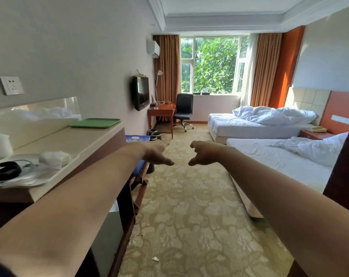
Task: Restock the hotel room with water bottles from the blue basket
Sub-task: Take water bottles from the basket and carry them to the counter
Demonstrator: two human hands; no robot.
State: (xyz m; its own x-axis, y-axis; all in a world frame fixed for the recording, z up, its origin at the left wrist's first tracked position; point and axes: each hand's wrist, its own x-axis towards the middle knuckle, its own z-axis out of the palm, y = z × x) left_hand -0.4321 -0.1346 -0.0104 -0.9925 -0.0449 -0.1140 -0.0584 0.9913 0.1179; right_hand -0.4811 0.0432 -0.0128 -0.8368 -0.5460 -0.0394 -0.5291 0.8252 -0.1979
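Now, the blue basket (138, 138) sits just behind the left hand (157, 154), at the far end of the counter (69, 142). Both hands are empty in mid-air: left fingers straight, right hand (204, 153) loosely curled. One green tray (95, 123) to their left, patterned carpet (189, 206) beneath, two unmade beds (269, 156) to their right.

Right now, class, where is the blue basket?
Head view, left of centre: the blue basket sits beyond the counter's far end, partly hidden by the left forearm.
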